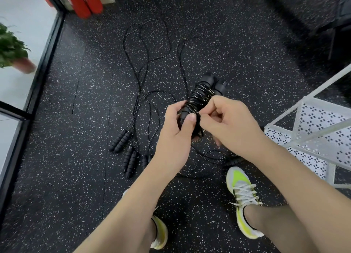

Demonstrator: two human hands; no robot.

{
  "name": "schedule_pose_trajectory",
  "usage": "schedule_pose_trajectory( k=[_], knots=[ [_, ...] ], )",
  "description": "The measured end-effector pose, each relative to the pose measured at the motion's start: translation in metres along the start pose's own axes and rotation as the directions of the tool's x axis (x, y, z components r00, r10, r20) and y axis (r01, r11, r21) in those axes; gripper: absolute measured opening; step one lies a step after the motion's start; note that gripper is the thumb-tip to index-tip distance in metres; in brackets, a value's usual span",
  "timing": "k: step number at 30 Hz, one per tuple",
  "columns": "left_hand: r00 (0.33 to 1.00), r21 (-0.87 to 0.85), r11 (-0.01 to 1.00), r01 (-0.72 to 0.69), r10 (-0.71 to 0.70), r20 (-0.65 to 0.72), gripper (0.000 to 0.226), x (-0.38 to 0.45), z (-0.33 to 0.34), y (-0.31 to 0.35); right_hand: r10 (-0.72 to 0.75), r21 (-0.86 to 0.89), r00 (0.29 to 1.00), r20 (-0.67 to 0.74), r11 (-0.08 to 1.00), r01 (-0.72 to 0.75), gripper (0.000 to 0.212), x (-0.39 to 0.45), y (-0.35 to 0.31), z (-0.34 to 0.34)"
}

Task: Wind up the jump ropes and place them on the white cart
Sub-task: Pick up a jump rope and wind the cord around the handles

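My left hand (177,123) grips a black jump rope bundle (203,93), two handles side by side with cord wound around them. My right hand (226,120) pinches the cord at the bundle's lower part. Several other black jump ropes (146,63) lie stretched out on the speckled floor, their ribbed handles (124,148) in pairs to the left of my hands. More loose cord (209,156) lies below my hands. The white cart (313,131) with perforated shelves stands at the right.
My feet in white and yellow shoes (243,199) stand on the dark speckled floor. A black-framed glass wall (41,66) runs along the left, with a potted plant (13,49) behind it. Red objects (83,0) lean at the top left. Dark furniture (322,15) fills the top right.
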State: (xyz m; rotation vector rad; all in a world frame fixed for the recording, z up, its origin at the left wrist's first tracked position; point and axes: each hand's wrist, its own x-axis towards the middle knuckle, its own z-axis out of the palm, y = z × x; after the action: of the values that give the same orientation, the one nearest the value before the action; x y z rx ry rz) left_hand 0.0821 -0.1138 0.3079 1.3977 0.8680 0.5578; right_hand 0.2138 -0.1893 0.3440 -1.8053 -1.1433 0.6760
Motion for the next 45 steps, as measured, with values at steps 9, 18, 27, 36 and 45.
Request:
schedule_pose_trajectory(
  k=[9, 18, 27, 36, 45],
  knots=[
    [0.999, 0.079, 0.997, -0.014, 0.011, 0.043, 0.029, -0.001, -0.004, -0.004, -0.215, -0.275, 0.973, 0.080, 0.934, 0.229, 0.016, 0.005, 0.006, -0.012],
    [0.997, 0.226, 0.972, -0.067, 0.056, 0.053, 0.033, -0.004, -0.004, -0.002, 0.010, -0.179, 1.000, -0.004, 0.984, -0.010, 0.012, 0.005, 0.002, -0.025],
    [0.998, 0.245, 0.968, -0.058, 0.050, 0.041, 0.034, -0.010, 0.005, -0.001, -0.076, -0.470, 0.997, 0.006, 0.880, 0.070, 0.012, 0.010, 0.002, -0.006],
    [0.998, -0.017, 0.999, 0.039, -0.039, 0.049, 0.044, 0.001, -0.005, -0.008, 0.008, -0.206, 0.999, -0.051, 0.978, -0.018, 0.006, 0.003, -0.004, -0.007],
    [0.993, -0.344, 0.933, 0.110, -0.118, -0.001, 0.032, 0.002, 0.002, 0.002, 0.009, -0.099, 0.987, -0.161, 0.995, -0.025, 0.013, -0.001, -0.003, -0.005]
  ],
)
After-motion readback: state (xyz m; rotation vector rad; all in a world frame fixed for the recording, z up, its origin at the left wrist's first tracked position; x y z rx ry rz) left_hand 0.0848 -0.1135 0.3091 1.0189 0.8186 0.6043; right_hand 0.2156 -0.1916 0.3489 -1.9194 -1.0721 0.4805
